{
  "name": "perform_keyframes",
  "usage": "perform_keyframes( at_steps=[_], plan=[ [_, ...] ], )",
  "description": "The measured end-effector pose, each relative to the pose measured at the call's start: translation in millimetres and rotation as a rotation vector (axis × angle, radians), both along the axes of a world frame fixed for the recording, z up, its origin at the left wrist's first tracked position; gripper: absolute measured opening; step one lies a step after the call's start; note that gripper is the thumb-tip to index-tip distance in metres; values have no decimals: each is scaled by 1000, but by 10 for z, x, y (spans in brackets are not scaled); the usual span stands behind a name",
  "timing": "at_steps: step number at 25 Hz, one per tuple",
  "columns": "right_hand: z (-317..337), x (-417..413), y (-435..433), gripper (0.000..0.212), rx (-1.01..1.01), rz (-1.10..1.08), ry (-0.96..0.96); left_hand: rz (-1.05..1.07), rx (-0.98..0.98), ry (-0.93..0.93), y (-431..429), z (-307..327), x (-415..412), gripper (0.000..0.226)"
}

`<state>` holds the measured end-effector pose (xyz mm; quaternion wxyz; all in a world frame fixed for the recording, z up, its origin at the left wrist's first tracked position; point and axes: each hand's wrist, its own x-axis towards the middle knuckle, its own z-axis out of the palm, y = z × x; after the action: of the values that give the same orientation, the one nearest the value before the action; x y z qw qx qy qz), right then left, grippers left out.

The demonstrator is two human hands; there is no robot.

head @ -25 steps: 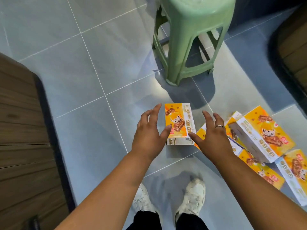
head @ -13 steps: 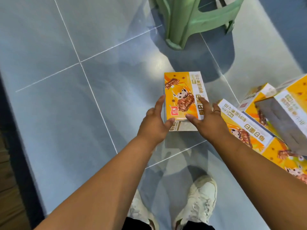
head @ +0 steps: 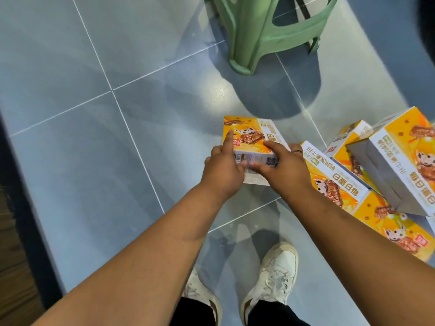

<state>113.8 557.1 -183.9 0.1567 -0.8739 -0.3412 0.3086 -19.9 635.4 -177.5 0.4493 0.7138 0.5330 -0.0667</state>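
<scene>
An orange and white snack box (head: 249,135) with a cartoon cow lies on the grey tiled floor in front of me. My left hand (head: 222,169) holds its near left corner, index finger laid on the top face and thumb against the near end. My right hand (head: 282,165), with a ring on one finger, grips the near right corner, fingers over the top and thumb on the near end. The box's near end flap is partly hidden by both hands.
A pile of several matching boxes (head: 381,175) lies to the right, one upended with its grey underside showing. A green plastic stool (head: 263,36) stands beyond the box. My white shoes (head: 275,274) are below. Dark wooden furniture (head: 14,267) borders the left.
Both hands have come down from hovering beside the box and closed on its near end. The view has dipped lower and closer to the floor.
</scene>
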Motion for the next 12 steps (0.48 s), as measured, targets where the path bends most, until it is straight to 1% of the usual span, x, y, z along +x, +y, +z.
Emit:
perform_keyframes(
  at_steps=[4, 9, 12],
  plan=[
    [645, -19, 78, 76, 38, -11, -14, 3, 50, 11, 47, 661, -111, 82],
    [1842, -43, 203, 99, 200, -42, -7, 19, 147, -44, 204, 1851, -179, 95],
    [2596, -63, 264, 106, 294, -55, -25, 5, 239, -92, 301, 2595, -223, 96]
  ],
)
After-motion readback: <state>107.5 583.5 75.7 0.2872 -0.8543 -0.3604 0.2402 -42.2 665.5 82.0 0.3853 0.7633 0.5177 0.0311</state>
